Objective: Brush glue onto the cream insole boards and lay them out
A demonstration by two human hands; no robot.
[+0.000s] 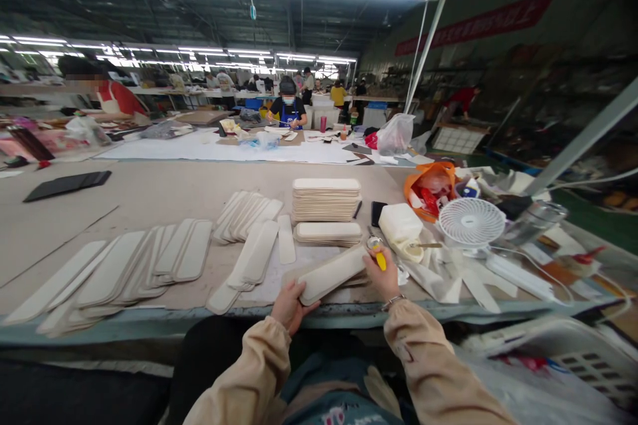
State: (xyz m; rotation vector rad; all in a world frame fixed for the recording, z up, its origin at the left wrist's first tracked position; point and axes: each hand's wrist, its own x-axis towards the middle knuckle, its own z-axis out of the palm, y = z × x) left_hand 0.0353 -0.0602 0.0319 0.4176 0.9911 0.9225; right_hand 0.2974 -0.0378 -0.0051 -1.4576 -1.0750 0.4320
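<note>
My left hand (289, 307) grips the near left end of a long off-white panel with rounded corners (333, 273), thumb on top. At its far right end my right hand (383, 275) is closed around a yellow-handled tool (381, 260) with a metal head, fingers against the panel's edge. The tool's exact kind cannot be made out. More panels lie beneath, partly hidden. Just beyond stand a tall neat stack of panels (326, 199) and a lower stack (327, 234). Fanned panels (256, 255) lie left of my hands.
Further left, many panels (114, 265) overlap along the table edge. On the right are a white jug (401, 222), a white fan (471, 222), an orange bag (429, 186) and scraps. Black sheets (67, 186) lie far left. A co-worker (288, 106) sits across the table.
</note>
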